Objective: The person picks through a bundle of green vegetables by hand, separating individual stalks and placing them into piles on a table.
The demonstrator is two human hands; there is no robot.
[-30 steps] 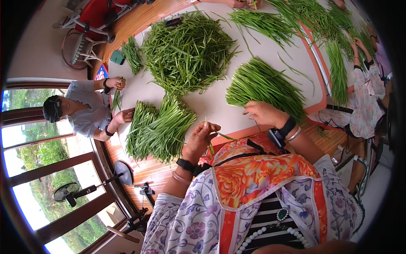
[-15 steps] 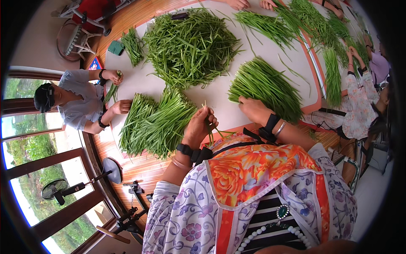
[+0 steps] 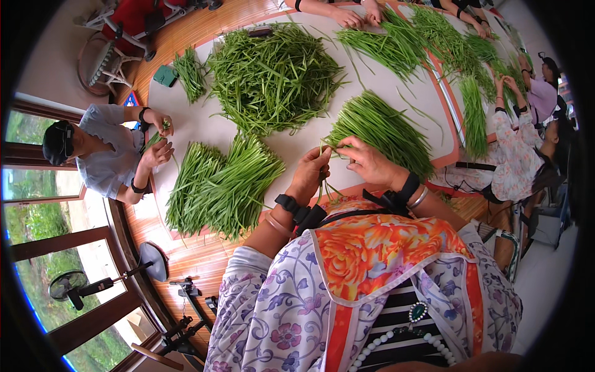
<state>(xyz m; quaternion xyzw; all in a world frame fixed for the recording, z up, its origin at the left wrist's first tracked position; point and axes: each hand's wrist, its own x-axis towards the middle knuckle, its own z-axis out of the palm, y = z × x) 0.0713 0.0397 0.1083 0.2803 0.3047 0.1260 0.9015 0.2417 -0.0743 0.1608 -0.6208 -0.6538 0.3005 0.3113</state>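
Pinched in my left hand (image 3: 308, 170) are a few thin green stalks (image 3: 324, 186), their loose ends dangling below it. My right hand (image 3: 367, 162) meets the left, thumb and forefinger closed on the upper end of these stalks. Just beyond lies an aligned green bundle (image 3: 384, 127), pale ends toward the back. Left of my hands are two more trimmed bundles (image 3: 235, 180), and behind them rises a loose heap of leafy greens (image 3: 273, 74). All rest on a pale table (image 3: 304, 142) with a salmon border.
A person (image 3: 108, 149) at left holds greens. Other people (image 3: 514, 149) handle stalks at the right and back (image 3: 350, 17). A green case (image 3: 165, 75) sits on the table; a pedestal fan (image 3: 68, 285) stands by the windows, exercise equipment (image 3: 130, 28) at back left.
My left hand has risen toward the back with its stalks. My right hand has shifted left from the bundle to meet it, fingers now closed on the stalks.
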